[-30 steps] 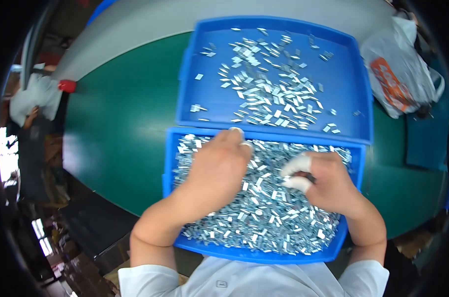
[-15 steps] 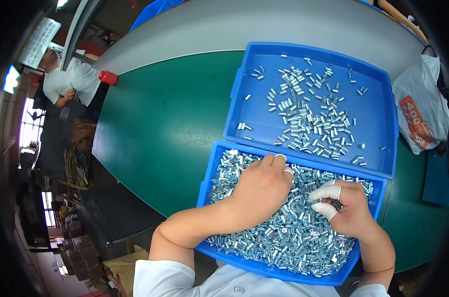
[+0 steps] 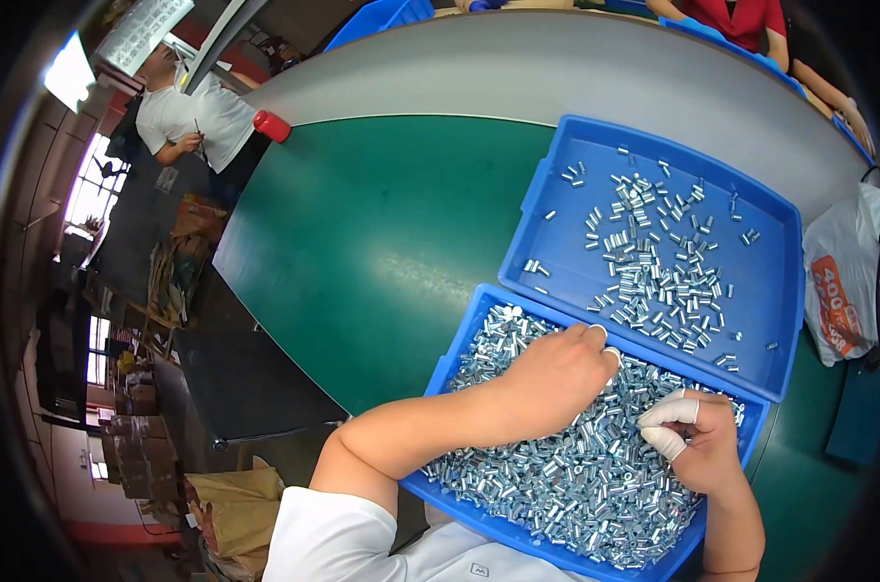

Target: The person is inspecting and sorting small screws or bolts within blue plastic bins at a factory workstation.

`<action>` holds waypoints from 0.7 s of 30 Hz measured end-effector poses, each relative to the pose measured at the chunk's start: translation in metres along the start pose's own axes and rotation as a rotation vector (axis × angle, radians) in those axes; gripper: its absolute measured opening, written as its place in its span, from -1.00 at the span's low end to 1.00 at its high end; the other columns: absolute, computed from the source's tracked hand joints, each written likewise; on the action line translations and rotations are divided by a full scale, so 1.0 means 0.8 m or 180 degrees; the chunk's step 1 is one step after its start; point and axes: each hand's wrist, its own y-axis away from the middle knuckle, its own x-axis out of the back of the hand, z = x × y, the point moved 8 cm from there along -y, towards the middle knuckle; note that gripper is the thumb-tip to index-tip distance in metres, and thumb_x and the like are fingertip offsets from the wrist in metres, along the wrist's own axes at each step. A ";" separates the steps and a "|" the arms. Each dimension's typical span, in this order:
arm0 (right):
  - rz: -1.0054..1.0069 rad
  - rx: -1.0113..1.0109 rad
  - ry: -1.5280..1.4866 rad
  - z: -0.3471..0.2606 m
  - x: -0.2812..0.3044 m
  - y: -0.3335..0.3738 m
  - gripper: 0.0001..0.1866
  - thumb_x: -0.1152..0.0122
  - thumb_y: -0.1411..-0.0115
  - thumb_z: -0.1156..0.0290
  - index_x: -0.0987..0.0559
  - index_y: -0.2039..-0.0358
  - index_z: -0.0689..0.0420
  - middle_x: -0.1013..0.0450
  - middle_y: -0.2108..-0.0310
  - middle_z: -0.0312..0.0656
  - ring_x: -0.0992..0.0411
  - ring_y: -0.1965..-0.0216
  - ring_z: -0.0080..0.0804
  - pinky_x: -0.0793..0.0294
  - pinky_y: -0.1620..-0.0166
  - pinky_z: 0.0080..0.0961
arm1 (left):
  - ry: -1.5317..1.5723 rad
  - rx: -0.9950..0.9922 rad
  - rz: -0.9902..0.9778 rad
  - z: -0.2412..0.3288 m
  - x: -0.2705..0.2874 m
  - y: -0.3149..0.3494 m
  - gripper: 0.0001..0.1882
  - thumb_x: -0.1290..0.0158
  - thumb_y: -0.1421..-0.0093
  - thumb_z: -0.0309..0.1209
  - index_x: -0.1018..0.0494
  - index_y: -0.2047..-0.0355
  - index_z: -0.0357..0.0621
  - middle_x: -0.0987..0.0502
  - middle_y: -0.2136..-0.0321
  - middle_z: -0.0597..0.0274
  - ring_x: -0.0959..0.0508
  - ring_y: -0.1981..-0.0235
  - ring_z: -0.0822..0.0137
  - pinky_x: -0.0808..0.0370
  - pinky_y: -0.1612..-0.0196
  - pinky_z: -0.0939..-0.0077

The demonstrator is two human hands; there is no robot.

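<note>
Metal cylinders (image 3: 576, 495), long axes pointing every way, lie beneath curled hands (image 3: 564, 376) (image 3: 706, 441) whose grasp I cannot tell.

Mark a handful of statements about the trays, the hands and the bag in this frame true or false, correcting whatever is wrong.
1. The near tray and the far tray both contain small metal pieces. True.
2. The far tray is the fuller one. False: the near tray is much fuller.
3. The right hand has white finger covers on its thumb and index finger. True.
4. The left hand is over the far tray. False: it is over the near tray.
5. The plastic bag is left of both trays. False: it is to their right.
6. A red container is left of both trays. True.
</note>
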 end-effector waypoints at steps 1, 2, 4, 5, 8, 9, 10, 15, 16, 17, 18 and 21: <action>-0.0031 -0.0043 -0.0096 0.004 0.000 0.001 -0.86 -0.45 -0.08 0.63 -0.72 0.32 0.20 -0.62 0.38 -0.18 -0.55 0.41 -0.54 -0.50 0.34 -0.63 | 0.0007 0.0044 -0.0027 0.000 -0.001 0.000 -0.82 -0.07 0.00 -0.63 -0.47 0.33 -0.32 -0.46 0.30 -0.05 -0.55 0.21 -0.03 -0.57 0.19 0.13; -0.0029 -0.0113 -0.0173 0.006 0.003 0.004 -0.86 -0.44 -0.08 0.64 -0.72 0.31 0.21 -0.63 0.37 -0.18 -0.55 0.39 -0.55 -0.50 0.33 -0.64 | 0.0038 0.0048 -0.0061 0.002 -0.004 -0.004 -0.83 -0.07 0.01 -0.64 -0.47 0.34 -0.33 -0.46 0.30 -0.07 -0.55 0.20 -0.03 -0.57 0.19 0.13; -0.0053 -0.0264 -0.0356 0.001 0.005 0.005 -0.86 -0.42 -0.09 0.67 -0.72 0.30 0.23 -0.62 0.34 -0.17 -0.56 0.37 -0.55 -0.52 0.31 -0.64 | 0.0114 0.0110 0.0025 0.004 -0.001 -0.003 -0.83 -0.06 0.01 -0.65 -0.46 0.35 -0.35 -0.45 0.30 -0.10 -0.55 0.18 -0.06 -0.56 0.15 0.10; -0.0068 -0.0218 -0.0364 0.001 0.005 0.006 -0.85 -0.40 -0.11 0.68 -0.71 0.28 0.25 -0.62 0.34 -0.17 -0.56 0.36 -0.55 -0.53 0.30 -0.63 | 0.0140 0.0176 -0.0080 0.004 -0.001 -0.004 -0.81 -0.08 0.04 -0.65 -0.46 0.34 -0.34 -0.45 0.29 -0.10 -0.55 0.15 -0.11 -0.55 0.10 0.09; -0.0353 -0.0400 -0.0971 0.009 -0.007 -0.001 -0.80 -0.35 -0.22 0.68 -0.69 0.13 0.26 -0.63 0.28 -0.16 -0.61 0.28 -0.53 -0.62 0.23 -0.56 | 0.0100 0.0343 -0.0215 -0.010 -0.002 0.000 -0.68 -0.14 0.12 -0.68 -0.50 0.27 -0.29 -0.47 0.26 -0.07 -0.54 0.12 -0.11 -0.53 0.08 0.07; -0.0401 -0.0496 -0.1036 0.011 -0.007 0.000 -0.79 -0.36 -0.22 0.66 -0.68 0.12 0.26 -0.63 0.26 -0.18 -0.60 0.27 -0.54 -0.62 0.20 -0.57 | 0.0157 0.0286 -0.0261 -0.009 0.000 -0.001 -0.66 -0.14 0.13 -0.69 -0.51 0.26 -0.27 -0.47 0.27 -0.05 -0.54 0.12 -0.10 -0.53 0.09 0.08; -0.0449 -0.0590 -0.1107 0.011 -0.006 0.001 -0.78 -0.37 -0.22 0.65 -0.68 0.10 0.26 -0.63 0.25 -0.19 -0.60 0.26 -0.56 -0.62 0.17 -0.57 | 0.0210 0.0231 -0.0309 -0.009 0.000 -0.004 -0.64 -0.14 0.13 -0.70 -0.52 0.25 -0.26 -0.48 0.28 -0.03 -0.54 0.12 -0.08 -0.52 0.09 0.08; -0.0511 -0.0916 -0.1312 0.020 -0.010 0.009 -0.68 -0.51 -0.10 0.63 -0.71 0.10 0.20 -0.61 0.28 -0.26 -0.54 0.26 -0.64 -0.61 0.13 -0.58 | 0.0241 -0.0129 -0.0241 0.004 0.001 -0.004 -0.74 -0.09 0.12 -0.72 -0.45 0.34 -0.32 -0.46 0.30 -0.05 -0.54 0.13 -0.11 -0.53 0.08 0.06; -0.0545 -0.0844 -0.1114 0.019 -0.011 0.007 -0.69 -0.51 -0.10 0.62 -0.72 0.11 0.19 -0.61 0.28 -0.27 -0.54 0.27 -0.64 -0.61 0.14 -0.59 | 0.0307 -0.0027 -0.0251 0.000 0.001 -0.003 -0.74 -0.09 0.12 -0.73 -0.45 0.34 -0.32 -0.47 0.30 -0.06 -0.54 0.13 -0.12 -0.53 0.08 0.05; -0.0604 -0.0769 -0.0922 0.016 -0.014 0.006 -0.69 -0.51 -0.10 0.61 -0.72 0.11 0.17 -0.60 0.29 -0.28 -0.53 0.28 -0.64 -0.61 0.16 -0.61 | 0.0369 0.0101 -0.0257 -0.004 0.002 0.000 -0.74 -0.08 0.12 -0.74 -0.45 0.35 -0.32 -0.47 0.30 -0.07 -0.54 0.13 -0.14 -0.52 0.07 0.04; -0.0506 -0.0669 -0.0898 0.011 -0.013 0.003 -0.70 -0.51 -0.10 0.61 -0.73 0.12 0.16 -0.60 0.32 -0.27 -0.54 0.30 -0.64 -0.61 0.19 -0.62 | 0.0443 0.0117 -0.0211 -0.004 0.002 0.000 -0.75 -0.07 0.12 -0.75 -0.45 0.36 -0.33 -0.47 0.30 -0.10 -0.54 0.13 -0.15 -0.52 0.06 0.04; -0.0180 -0.0254 -0.0236 0.004 -0.002 0.002 -0.73 -0.52 -0.10 0.51 -0.73 0.15 0.13 -0.59 0.44 -0.24 -0.53 0.45 -0.62 -0.53 0.35 -0.63 | 0.0503 0.0118 -0.0219 -0.001 0.005 -0.005 -0.79 -0.05 0.11 -0.76 -0.45 0.39 -0.38 -0.47 0.30 -0.18 -0.54 0.14 -0.19 -0.51 0.05 0.03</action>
